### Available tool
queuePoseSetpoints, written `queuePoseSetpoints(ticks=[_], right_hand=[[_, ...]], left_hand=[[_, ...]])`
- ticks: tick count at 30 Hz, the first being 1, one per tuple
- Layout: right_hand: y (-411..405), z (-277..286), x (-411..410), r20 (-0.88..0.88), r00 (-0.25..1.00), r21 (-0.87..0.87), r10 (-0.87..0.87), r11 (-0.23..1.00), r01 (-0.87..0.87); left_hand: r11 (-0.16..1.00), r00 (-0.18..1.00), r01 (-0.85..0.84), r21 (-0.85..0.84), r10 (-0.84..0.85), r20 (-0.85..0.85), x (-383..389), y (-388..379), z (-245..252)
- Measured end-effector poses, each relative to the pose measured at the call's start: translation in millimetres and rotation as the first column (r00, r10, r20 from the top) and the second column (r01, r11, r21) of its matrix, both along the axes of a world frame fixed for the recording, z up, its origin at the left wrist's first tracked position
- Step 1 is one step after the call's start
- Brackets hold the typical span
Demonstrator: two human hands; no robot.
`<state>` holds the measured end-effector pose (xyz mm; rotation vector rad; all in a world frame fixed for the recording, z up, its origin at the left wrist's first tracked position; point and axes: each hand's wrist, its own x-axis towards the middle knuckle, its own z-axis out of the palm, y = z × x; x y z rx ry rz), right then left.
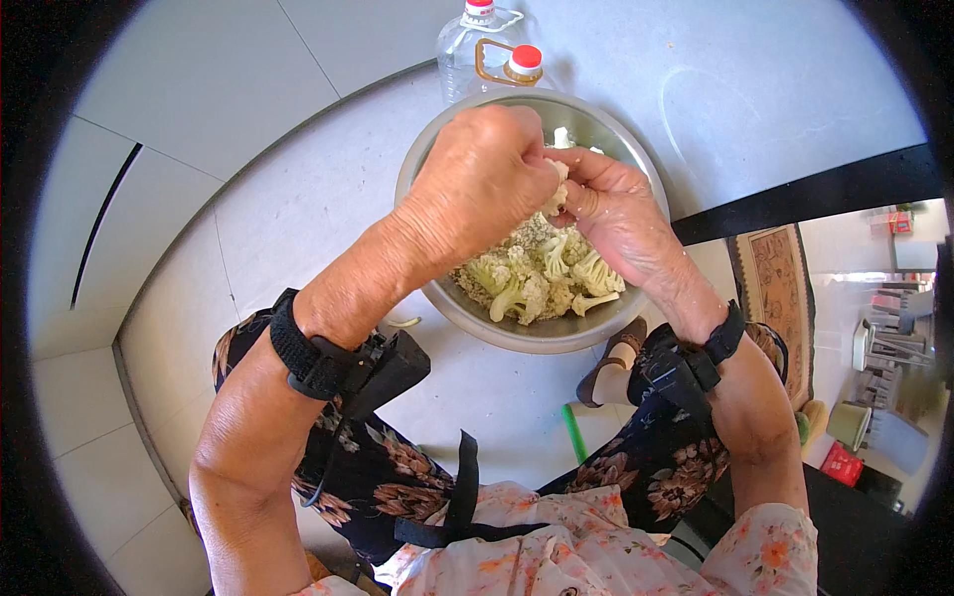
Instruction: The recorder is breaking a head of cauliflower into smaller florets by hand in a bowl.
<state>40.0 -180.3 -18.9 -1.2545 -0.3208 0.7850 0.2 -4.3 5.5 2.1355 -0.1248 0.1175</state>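
Note:
Above a stainless steel bowl (514,339), a cauliflower piece (557,186) is held between my two hands. My left hand (484,175), curled with knuckles up, grips it from one side. From the other side, the thumb and fingers of my right hand (622,220) pinch it, and small white crumbs cling to the skin. Cut cauliflower florets (525,294) with pale stems lie in the bowl over a layer of fine crumbs. My forearms and fingers hide the bowl's left part and some of its contents.
Behind the bowl stand a clear plastic jug (455,45) and a red-capped bottle with a brown handle (527,59). A stem scrap (404,322) lies on the tiled floor (298,223). Pale cabinets (216,67) line the left; a patterned rug (779,298) is at right.

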Motion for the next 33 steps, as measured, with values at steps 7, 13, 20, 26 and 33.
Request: queuePoseSetpoints(ticks=[7, 13, 20, 26, 33], right_hand=[[-1.7, 1.3, 9.9, -0.017, 1.000, 0.128, -0.010, 0.992, 0.012], [-3.8, 1.0, 8.4, -0.019, 1.000, 0.120, 0.000, 0.993, 0.002], [-0.4, 1.9, 5.1, 0.036, 0.998, 0.091, 0.045, 0.995, -0.048], [-4.1, -0.3, 9.3, -0.084, 0.996, 0.198, 0.020, 0.980, -0.003], [-9.1, 2.1, 10.5, -0.077, 0.996, 0.169, 0.041, 0.985, -0.028]], left_hand=[[0.872, 0.958, -0.055, -0.486, -0.091, -0.272, 3.5, 8.8, 21.1], [0.897, 0.949, 0.003, -0.441, -0.142, -0.281, 0.8, 8.8, 24.3], [0.919, 0.971, -0.020, -0.395, -0.075, -0.225, -0.5, 5.7, 12.1], [0.813, 0.937, -0.099, -0.574, -0.118, -0.329, 2.7, 7.1, 16.1], [0.842, 0.933, -0.049, -0.537, -0.154, -0.326, 2.3, 5.7, 23.2]])
